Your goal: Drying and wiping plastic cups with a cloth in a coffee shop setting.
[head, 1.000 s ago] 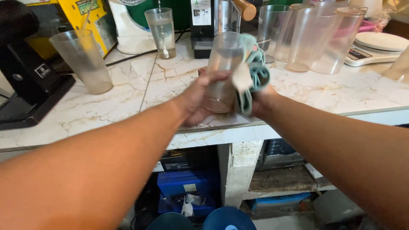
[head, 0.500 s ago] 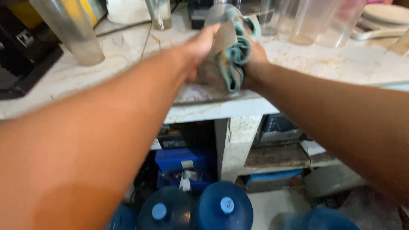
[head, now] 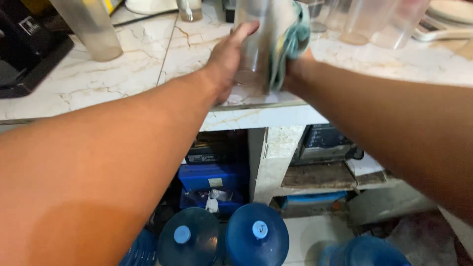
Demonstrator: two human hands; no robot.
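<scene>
The left hand wraps around the near side of a tall clear plastic tumbler, fingers curled against its wall and thumb reaching up towards the rim. The right hand is mostly hidden; it presses a bunched teal and cream cloth against the tumbler's far side, fingers closed on the fabric. The tumbler is held upright over the front edge of the pale veined marble tabletop, its base just above or resting on the stone; which one is unclear.

This looks like the wiping stage, with the tumbler being dried or polished. The next move would seem to call for a steady left-hand grip while the cloth travels round the wall.

Further out, a frosted plastic cup stands at the left, and several clear cups stand at the right. Below the tabletop, blue water jugs sit on the floor.
</scene>
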